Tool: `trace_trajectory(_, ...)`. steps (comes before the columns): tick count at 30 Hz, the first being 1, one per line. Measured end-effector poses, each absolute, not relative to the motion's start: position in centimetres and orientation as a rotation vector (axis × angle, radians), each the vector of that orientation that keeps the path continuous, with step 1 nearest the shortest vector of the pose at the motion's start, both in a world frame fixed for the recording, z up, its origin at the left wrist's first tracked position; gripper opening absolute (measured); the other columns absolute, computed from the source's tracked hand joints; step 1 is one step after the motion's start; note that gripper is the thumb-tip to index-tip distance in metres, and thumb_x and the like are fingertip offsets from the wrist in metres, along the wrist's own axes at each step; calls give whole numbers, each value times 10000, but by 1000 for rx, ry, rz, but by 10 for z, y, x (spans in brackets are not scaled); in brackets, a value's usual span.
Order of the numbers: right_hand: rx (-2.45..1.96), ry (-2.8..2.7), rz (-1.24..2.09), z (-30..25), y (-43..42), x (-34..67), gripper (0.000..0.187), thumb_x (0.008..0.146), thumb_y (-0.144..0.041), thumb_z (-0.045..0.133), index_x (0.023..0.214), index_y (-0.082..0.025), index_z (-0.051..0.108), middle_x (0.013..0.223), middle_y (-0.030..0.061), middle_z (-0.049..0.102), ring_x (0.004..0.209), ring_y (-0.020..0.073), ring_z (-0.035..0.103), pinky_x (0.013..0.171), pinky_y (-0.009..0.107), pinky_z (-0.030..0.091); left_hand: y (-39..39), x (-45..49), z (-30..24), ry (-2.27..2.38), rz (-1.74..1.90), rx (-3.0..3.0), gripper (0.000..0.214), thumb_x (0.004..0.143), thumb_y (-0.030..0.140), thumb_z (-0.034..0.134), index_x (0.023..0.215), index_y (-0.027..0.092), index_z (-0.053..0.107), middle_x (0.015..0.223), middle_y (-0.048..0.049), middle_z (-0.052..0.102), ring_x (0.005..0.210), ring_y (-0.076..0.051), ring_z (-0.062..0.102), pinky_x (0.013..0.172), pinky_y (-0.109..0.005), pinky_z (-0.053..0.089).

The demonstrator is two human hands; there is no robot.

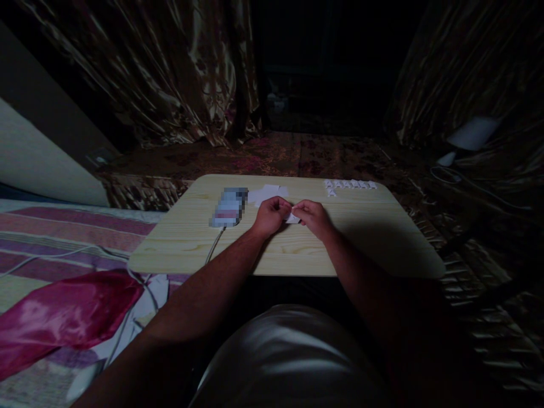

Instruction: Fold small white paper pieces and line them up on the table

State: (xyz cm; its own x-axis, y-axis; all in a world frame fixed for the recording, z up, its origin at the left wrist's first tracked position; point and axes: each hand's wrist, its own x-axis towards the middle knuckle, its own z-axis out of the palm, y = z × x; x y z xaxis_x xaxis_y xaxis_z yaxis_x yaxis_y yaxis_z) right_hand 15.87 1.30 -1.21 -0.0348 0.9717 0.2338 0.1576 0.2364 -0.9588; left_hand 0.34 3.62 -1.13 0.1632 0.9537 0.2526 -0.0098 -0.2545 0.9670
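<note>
Dim rm here, gold-brown patterned curtains [208,73] hanging at the back, small white-shaded lamp [474,134] off to the R on a dark patterned covering [314,153]. Centre stage: a pale wood-grain table w/ rounded corners [170,246], and both hands are at work mid-table. L hand [271,216] is nearly closed, thumb & fingertips pinching a small folded white paper piece [292,217]; R hand [313,216] comes in opp., fingers curled, fingertips on the same pc. So the pc sits right btwn the two, near the tabletop; can't tell if it touches the wood. Just beyond the L hand, flat white paper sheets [267,194] overlap. L of those, a pixelated phone [229,207], white cable [215,242] running off the near edge. Far R corner: a row of small white folded paper triangles [351,184], w/ one more [331,193] just below the row's L end. Over on the L, striped multicolour bedding [85,226] w/ shiny crimson cloth [76,311] on top.
</note>
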Motion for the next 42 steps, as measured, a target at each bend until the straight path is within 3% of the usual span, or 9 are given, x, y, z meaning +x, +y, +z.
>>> trace_trajectory(4, -1142, -1459, 968, -14, 14, 158, 234, 646, -351, 702, 774, -180, 608, 633, -34, 595, 546, 103, 480, 506, 221, 358, 39, 3, -13, 958, 1310, 1418, 149, 696, 282, 686, 721, 147, 629, 566, 21, 578, 500, -85, 464, 509, -225, 366)
trace_trajectory(11, -1175, -1422, 896, -18, 16, 158, 153, 677, -319, 618, 736, -180, 592, 568, -42, 544, 515, 102, 436, 482, 225, 318, 35, 5, -10, 912, 1214, 1416, 195, 712, 325, 699, 764, 153, 622, 555, 10, 603, 481, -97, 496, 489, -224, 363)
trace_trajectory(17, -1195, -1433, 855, -18, 17, 160, 108, 659, -283, 605, 681, -181, 576, 593, -31, 567, 545, 109, 467, 488, 221, 322, 33, 4, -8, 906, 1141, 1457, 252, 718, 384, 706, 778, 155, 618, 575, 4, 617, 491, -100, 514, 508, -229, 383)
trace_trajectory(33, -1097, -1421, 1016, -6, 9, 161, 218, 676, -313, 638, 842, -173, 623, 708, -6, 661, 580, 114, 522, 509, 219, 379, 34, 5, -6, 937, 1206, 1377, 244, 727, 379, 689, 792, 165, 590, 555, 4, 630, 442, -95, 490, 476, -227, 369)
trace_trajectory(42, -1179, -1387, 869, -16, 16, 160, 141, 680, -299, 601, 732, -170, 624, 609, -12, 612, 514, 103, 476, 484, 221, 350, 33, 5, -5, 926, 1168, 1375, 248, 707, 370, 707, 784, 168, 586, 569, -6, 652, 438, -94, 492, 469, -225, 365)
